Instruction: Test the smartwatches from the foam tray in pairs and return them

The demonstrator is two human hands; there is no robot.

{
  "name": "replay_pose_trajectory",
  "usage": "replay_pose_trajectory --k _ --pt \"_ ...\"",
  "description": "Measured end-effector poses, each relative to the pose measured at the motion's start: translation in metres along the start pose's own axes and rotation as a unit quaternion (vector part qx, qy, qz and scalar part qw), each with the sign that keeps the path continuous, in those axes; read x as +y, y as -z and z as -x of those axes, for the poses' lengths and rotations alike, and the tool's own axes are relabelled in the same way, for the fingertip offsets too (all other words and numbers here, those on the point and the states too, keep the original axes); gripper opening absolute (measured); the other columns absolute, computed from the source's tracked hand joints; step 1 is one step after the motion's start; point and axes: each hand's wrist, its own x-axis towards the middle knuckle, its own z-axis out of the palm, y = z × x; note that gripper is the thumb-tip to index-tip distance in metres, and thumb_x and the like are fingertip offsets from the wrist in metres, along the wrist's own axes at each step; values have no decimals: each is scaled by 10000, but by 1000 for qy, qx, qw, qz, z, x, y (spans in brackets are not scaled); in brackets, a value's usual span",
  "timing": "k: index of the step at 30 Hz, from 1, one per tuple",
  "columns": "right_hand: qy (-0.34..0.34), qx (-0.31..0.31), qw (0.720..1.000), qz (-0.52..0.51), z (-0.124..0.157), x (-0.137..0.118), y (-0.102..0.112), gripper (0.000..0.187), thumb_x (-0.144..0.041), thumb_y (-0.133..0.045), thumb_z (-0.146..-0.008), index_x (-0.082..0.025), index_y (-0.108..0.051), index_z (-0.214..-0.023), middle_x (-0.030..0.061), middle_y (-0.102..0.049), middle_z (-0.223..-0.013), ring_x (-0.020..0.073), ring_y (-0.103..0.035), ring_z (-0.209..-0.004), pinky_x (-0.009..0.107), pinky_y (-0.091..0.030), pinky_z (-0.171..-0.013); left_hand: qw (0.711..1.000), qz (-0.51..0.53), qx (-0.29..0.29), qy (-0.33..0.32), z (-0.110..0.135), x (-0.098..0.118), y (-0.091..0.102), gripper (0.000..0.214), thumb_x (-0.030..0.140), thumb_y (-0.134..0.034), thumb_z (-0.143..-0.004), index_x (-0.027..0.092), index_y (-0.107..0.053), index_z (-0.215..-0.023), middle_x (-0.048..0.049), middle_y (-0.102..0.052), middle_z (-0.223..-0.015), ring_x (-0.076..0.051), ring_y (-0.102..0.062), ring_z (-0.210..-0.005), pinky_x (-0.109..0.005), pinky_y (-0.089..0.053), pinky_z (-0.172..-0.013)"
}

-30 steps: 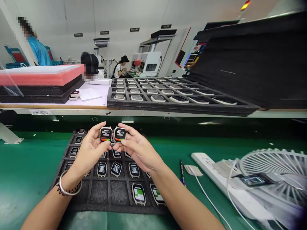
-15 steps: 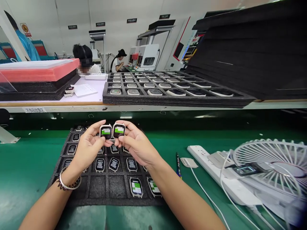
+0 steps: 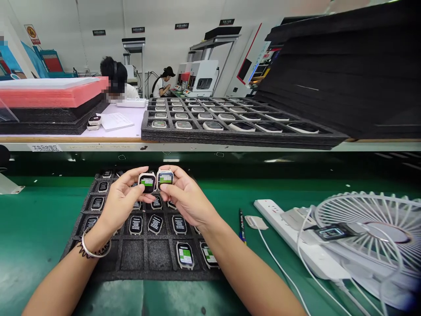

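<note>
Head view: judging by screens, prob. partway thru: two tray watches (image 3: 185, 256), lower ctr, show green/white blocks, same as both held ones; other readable tray screens show text. L hand (image 3: 122, 201) pinches L watch (image 3: 148, 181), R hand (image 3: 192, 199) pinches R watch (image 3: 166, 177), thumbs in front, approx. mid-frame, over black tray (image 3: 133, 255). Forearms angle inward from lower L & lower R, hands close tog., watches side by side, faces toward cam.
</note>
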Motion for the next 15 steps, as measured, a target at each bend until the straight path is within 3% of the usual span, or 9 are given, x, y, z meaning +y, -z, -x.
replay_pose_trajectory --k 5,10,15 --pt "-4 6 1000 -2 -3 2 1 427 -191 -759 -688 -215 -592 -1080 -11 -610 -906 111 -513 -620 257 -437 -598 1000 3 5 12 -3 0 0 485 266 -693 -803 158 -629 -1272 -67 -706 -1079 -174 -746 -684 -300 -646 -685" --pt "-39 3 999 -28 -10 8 7 451 -268 -789 -693 -198 -600 -1097 -4 -631 -863 123 -575 -609 244 -433 -580 998 50 13 38 -11 -5 2 662 244 -728 -740 161 -550 -1372 -49 -723 -985 -176 -738 -675 -306 -630 -681" --pt "-66 3 995 -72 -16 8 9 506 -396 -806 -707 -176 -609 -1118 31 -663 -839 160 -623 -561 247 -435 -515 991 119 29 53 -15 -10 6 541 221 -777 -695 190 -660 -1222 -18 -719 -859 -180 -727 -649 -311 -623 -672"
